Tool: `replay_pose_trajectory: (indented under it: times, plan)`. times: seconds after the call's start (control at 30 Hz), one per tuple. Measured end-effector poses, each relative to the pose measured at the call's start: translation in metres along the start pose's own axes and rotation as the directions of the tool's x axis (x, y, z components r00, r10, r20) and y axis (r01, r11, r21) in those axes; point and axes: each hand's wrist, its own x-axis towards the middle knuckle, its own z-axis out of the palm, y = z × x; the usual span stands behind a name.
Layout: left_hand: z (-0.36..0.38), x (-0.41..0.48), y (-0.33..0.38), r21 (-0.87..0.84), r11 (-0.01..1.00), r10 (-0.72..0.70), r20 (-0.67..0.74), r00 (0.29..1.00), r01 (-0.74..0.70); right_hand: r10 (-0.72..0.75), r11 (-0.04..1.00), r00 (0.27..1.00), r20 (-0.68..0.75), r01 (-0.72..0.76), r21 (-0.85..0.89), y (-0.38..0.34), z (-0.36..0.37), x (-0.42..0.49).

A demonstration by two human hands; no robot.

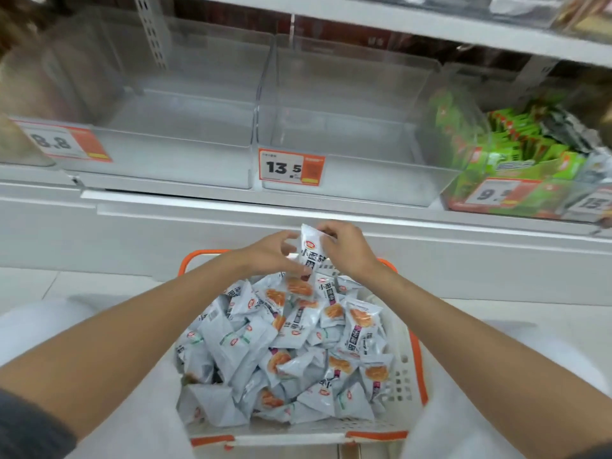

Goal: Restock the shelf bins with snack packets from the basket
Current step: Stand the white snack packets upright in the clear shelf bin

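At frame centre, your left hand (265,256) and right hand (347,255) both pinch one packet (309,255) above the basket (418,359). It looks light, crinkly and slippery, so hold its sealed edges.

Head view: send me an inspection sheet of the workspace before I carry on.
Surface: white shelf carrying clear bins.
Job's things: left bin and middle bin empty; basket heaped with snack packets; one packet held above it.
Clutter: nothing seen.
Hands: left hand and right hand both pinch the held packet.
Cables: nothing seen.
Surroundings: right bin holds green packets; price tags on bin fronts.
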Motion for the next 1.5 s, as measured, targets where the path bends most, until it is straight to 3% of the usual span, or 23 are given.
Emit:
replay_pose_trajectory:
  times: [0.1,0.2,0.3,0.43,0.57,0.77,0.87,0.93,1.03,1.13,1.27,1.4,1.5]
  plan:
    - [0.012,-0.012,0.01,-0.041,0.999,0.032,0.068,0.997,-0.029,0.064,0.976,0.997,-0.035,-0.055,0.212,-0.018,-0.01,-0.006]
    - [0.023,-0.023,0.015,-0.108,0.993,0.062,0.048,0.997,-0.057,0.093,0.967,0.991,-0.099,-0.067,0.246,-0.031,-0.014,-0.006]
    - [0.031,-0.035,0.017,-0.187,0.98,0.073,0.036,0.997,-0.065,-0.004,0.999,0.987,-0.161,0.01,0.034,-0.033,-0.02,-0.009]
    - [0.039,-0.045,0.022,-0.16,0.98,0.124,0.031,0.992,-0.118,-0.085,0.973,0.974,-0.211,0.036,-0.23,-0.034,-0.023,-0.013]
    - [0.04,-0.041,0.024,-0.101,0.981,0.171,0.029,0.985,-0.167,-0.006,0.974,0.946,-0.323,-0.068,-0.218,-0.024,-0.03,-0.01]
    - [0.046,-0.03,0.013,-0.004,0.985,0.172,-0.002,0.985,-0.172,0.08,0.977,0.957,-0.277,-0.13,-0.167,-0.007,-0.022,-0.019]
    - [0.045,-0.029,0.009,0.04,0.984,0.176,0.001,0.984,-0.176,0.058,0.994,0.979,-0.196,-0.075,-0.082,-0.004,-0.024,-0.016]
    - [0.044,-0.032,0.006,0.033,0.986,0.162,-0.009,0.987,-0.162,0.102,0.993,0.988,-0.116,-0.093,0.073,-0.001,-0.027,-0.017]
    - [0.039,-0.035,0.011,-0.079,0.977,0.188,-0.103,0.977,-0.197,0.207,0.881,0.953,0.22,-0.279,0.383,-0.005,-0.029,-0.029]
    - [0.029,-0.031,0.019,-0.051,0.96,0.255,-0.236,0.938,-0.274,0.163,0.824,0.848,0.505,-0.398,0.403,-0.008,-0.02,-0.04]
    - [0.014,-0.031,0.025,-0.067,0.97,0.214,-0.233,0.949,-0.235,0.122,0.756,0.869,0.479,-0.394,0.522,-0.018,-0.016,-0.041]
    - [-0.001,-0.039,0.049,-0.381,0.916,0.112,-0.063,0.992,-0.128,0.113,0.763,0.907,0.406,-0.341,0.549,-0.028,-0.028,-0.036]
    - [-0.006,-0.045,0.065,-0.295,0.944,0.127,-0.085,0.988,-0.147,0.106,0.786,0.916,0.386,-0.315,0.532,-0.035,-0.038,-0.033]
